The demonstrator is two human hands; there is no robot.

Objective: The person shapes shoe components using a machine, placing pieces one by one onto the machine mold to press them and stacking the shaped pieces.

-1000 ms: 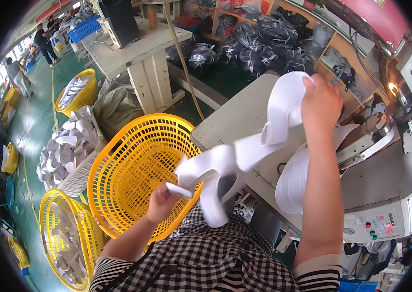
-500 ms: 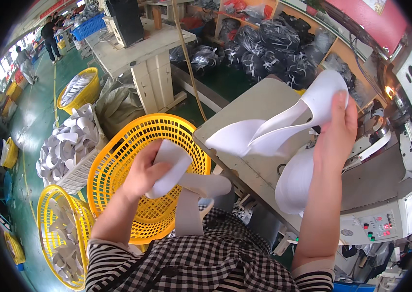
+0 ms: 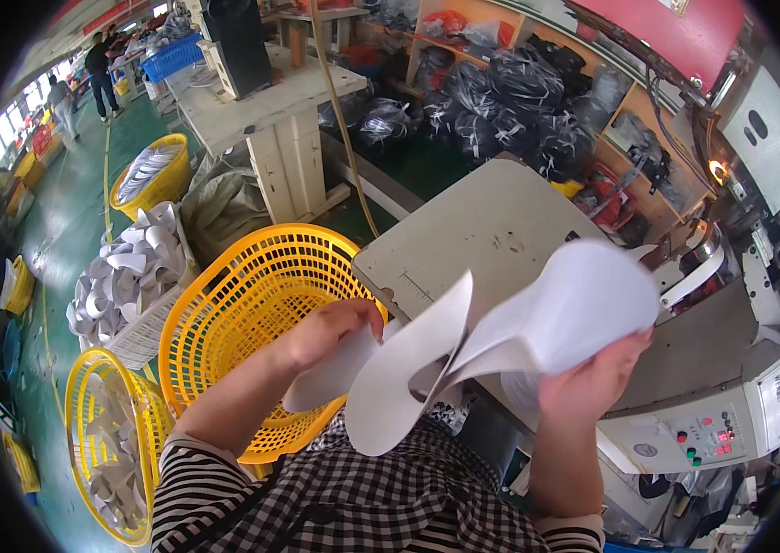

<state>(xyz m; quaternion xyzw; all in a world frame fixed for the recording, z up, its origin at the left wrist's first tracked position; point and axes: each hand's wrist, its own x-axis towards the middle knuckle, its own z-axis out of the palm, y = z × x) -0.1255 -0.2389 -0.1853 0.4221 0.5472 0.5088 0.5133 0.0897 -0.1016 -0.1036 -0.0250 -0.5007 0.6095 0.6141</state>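
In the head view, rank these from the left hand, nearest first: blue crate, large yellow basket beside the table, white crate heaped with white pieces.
From the left hand:
1. Large yellow basket: right beside it, leftward.
2. White crate: farther left, past the basket.
3. Blue crate: far background, upper left.
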